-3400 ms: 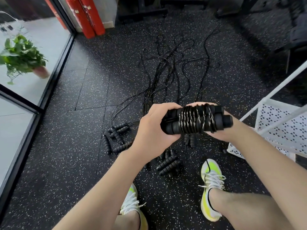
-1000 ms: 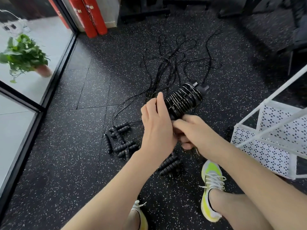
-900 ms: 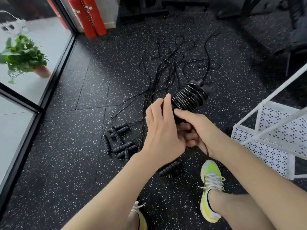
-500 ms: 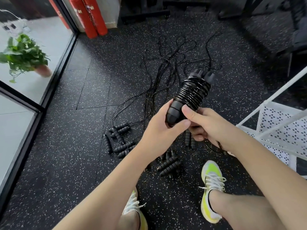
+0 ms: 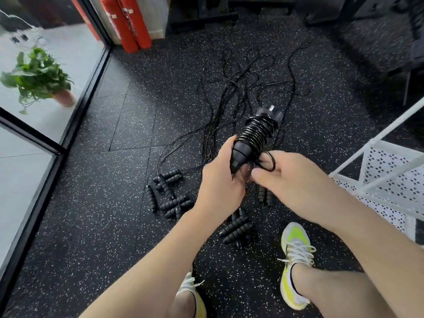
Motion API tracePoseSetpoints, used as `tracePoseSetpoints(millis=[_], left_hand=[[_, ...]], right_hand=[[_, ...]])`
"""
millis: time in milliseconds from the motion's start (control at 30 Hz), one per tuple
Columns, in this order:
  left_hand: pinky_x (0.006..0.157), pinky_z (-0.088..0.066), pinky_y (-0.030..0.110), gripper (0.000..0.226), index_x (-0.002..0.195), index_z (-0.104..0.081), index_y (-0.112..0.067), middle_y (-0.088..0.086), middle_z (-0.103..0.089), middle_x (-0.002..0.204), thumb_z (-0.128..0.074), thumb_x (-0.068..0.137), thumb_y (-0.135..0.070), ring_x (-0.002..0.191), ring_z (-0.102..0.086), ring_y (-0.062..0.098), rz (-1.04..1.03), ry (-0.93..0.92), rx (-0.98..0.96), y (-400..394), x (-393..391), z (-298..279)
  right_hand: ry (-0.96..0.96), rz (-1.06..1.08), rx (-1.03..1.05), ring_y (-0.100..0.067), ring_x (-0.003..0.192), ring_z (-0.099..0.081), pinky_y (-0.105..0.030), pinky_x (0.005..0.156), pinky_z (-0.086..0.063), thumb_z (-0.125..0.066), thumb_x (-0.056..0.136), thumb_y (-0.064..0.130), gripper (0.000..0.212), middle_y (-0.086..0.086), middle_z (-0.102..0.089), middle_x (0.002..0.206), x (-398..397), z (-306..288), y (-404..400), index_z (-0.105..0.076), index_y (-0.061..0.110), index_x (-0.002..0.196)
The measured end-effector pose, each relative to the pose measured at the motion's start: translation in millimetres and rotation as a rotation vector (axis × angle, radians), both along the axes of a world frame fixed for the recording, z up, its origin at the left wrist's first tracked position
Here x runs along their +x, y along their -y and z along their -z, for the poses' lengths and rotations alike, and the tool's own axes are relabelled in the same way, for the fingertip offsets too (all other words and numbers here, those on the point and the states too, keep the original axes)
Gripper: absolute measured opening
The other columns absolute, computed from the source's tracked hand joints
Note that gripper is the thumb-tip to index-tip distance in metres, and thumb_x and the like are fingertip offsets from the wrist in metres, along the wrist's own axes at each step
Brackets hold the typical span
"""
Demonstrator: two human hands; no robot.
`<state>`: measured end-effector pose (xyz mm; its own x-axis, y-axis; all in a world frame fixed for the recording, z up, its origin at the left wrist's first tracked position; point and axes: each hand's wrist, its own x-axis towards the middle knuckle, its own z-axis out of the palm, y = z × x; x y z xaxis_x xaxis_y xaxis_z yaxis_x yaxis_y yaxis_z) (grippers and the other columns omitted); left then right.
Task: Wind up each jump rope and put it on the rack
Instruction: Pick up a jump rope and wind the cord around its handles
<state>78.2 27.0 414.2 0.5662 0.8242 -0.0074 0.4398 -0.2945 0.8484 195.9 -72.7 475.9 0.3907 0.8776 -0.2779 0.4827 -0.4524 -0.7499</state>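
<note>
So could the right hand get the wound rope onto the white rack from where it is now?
Probably yes. The white rack stands just to that side with open floor between. But the right hand only pinches a loose loop; the left hand grips the wound rope, so it must be passed over first.

The jump rope [image 5: 254, 136] and the spare handles [image 5: 168, 196] are black, the floor [image 5: 103, 226] is black with white speckles, the rack [image 5: 387, 177] is white with a punched diamond pattern, the cylinders [image 5: 126, 21] are red, and the shoes [image 5: 294, 260] are white and neon yellow.
</note>
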Motion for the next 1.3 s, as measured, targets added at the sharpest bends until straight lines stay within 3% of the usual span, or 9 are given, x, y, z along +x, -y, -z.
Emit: tracePoseSetpoints(millis=[67, 133, 200, 367, 600, 767, 967, 1167, 1300], left_hand=[[0.081, -0.038, -0.003, 0.061, 0.153, -0.042, -0.029, -0.007, -0.07, 0.126, -0.063, 0.098, -0.011, 0.108, -0.064, 0.007, 0.006, -0.008, 0.027, 0.4, 0.7, -0.9], [0.079, -0.039, -0.003, 0.059, 0.152, -0.043, -0.029, -0.011, -0.07, 0.122, -0.064, 0.099, -0.012, 0.102, -0.064, 0.002, -0.003, 0.0, 0.034, 1.4, 0.9, -2.6], [0.076, -0.037, -0.004, 0.058, 0.15, -0.045, -0.028, -0.017, -0.067, 0.114, -0.064, 0.098, -0.011, 0.092, -0.061, -0.011, -0.013, 0.021, 0.042, 2.2, 0.4, -4.4], [0.071, -0.037, -0.003, 0.056, 0.149, -0.047, -0.027, -0.022, -0.061, 0.105, -0.065, 0.099, -0.011, 0.083, -0.054, -0.028, -0.017, 0.052, 0.016, 2.2, 0.5, -7.9], [0.075, -0.038, -0.002, 0.059, 0.151, -0.042, -0.033, -0.024, -0.065, 0.109, -0.064, 0.1, -0.012, 0.093, -0.059, -0.011, 0.001, 0.021, 0.057, 8.7, 0.1, -11.2], [0.093, -0.041, 0.014, 0.067, 0.153, -0.037, -0.036, -0.014, -0.062, 0.135, -0.061, 0.099, -0.006, 0.118, -0.058, 0.007, 0.041, -0.004, 0.102, 15.2, 0.4, -11.0], [0.081, -0.043, 0.006, 0.066, 0.118, -0.047, -0.058, -0.031, -0.063, 0.1, -0.065, 0.088, -0.001, 0.095, -0.061, -0.006, 0.022, 0.182, 0.006, 26.6, 1.1, -19.1], [0.091, -0.054, 0.035, 0.034, 0.129, -0.049, -0.035, -0.009, -0.072, 0.103, -0.063, 0.099, -0.032, 0.099, -0.069, 0.012, 0.003, 0.291, -0.221, 27.6, 1.5, -20.7], [0.084, -0.056, 0.024, 0.027, 0.131, -0.052, -0.024, -0.008, -0.071, 0.103, -0.057, 0.105, -0.025, 0.089, -0.071, 0.002, -0.027, 0.297, -0.252, 28.8, 6.4, -25.3]], right_hand=[[0.207, -0.017, -0.028, -0.021, 0.082, -0.067, -0.038, 0.074, -0.054, -0.052, 0.101, 0.024, 0.018, 0.002, -0.07, 0.093, -8.3, -2.6, -0.9, -0.058, 0.026, 0.117], [0.305, -0.049, -0.084, -0.023, 0.104, -0.065, -0.038, 0.088, -0.053, -0.044, 0.103, 0.013, 0.056, -0.004, -0.065, 0.121, -12.1, -2.9, -2.9, -0.029, 0.024, 0.155], [0.299, -0.086, -0.093, -0.022, 0.109, -0.061, -0.033, 0.091, -0.049, -0.041, 0.103, 0.009, 0.066, -0.005, -0.06, 0.126, -12.7, -5.6, -2.5, -0.013, 0.022, 0.161], [0.284, -0.082, 0.056, -0.021, 0.104, -0.066, -0.034, 0.089, -0.052, -0.045, 0.103, 0.009, 0.053, -0.003, -0.067, 0.113, -6.7, 4.1, -2.1, -0.036, 0.018, 0.155], [0.451, 0.052, 0.62, -0.011, 0.063, -0.068, -0.031, 0.06, -0.057, -0.069, 0.096, 0.012, 0.011, -0.002, -0.07, 0.071, 19.3, 24.2, -7.7, -0.077, 0.011, 0.089], [0.548, 0.095, 0.782, -0.009, 0.07, -0.062, -0.019, 0.067, -0.049, -0.083, 0.084, 0.01, 0.005, -0.002, -0.075, 0.08, 23.8, 20.6, -12.1, -0.081, 0.01, 0.088], [0.558, 0.088, 0.796, -0.008, 0.08, -0.065, -0.015, 0.076, -0.05, -0.081, 0.086, 0.005, 0.01, -0.002, -0.076, 0.089, 15.8, 18.9, -9.6, -0.08, 0.01, 0.095], [0.437, 0.037, 0.824, -0.008, 0.089, -0.069, -0.013, 0.082, -0.051, -0.074, 0.092, 0.004, 0.012, 0.0, -0.075, 0.099, 14.1, 15.5, -5.5, -0.08, 0.008, 0.102], [0.347, 0.004, 0.819, -0.006, 0.098, -0.069, -0.014, 0.085, -0.052, -0.061, 0.097, -0.007, 0.027, -0.001, -0.072, 0.108, 13.8, 16.5, -3.9, -0.075, 0.008, 0.115]])
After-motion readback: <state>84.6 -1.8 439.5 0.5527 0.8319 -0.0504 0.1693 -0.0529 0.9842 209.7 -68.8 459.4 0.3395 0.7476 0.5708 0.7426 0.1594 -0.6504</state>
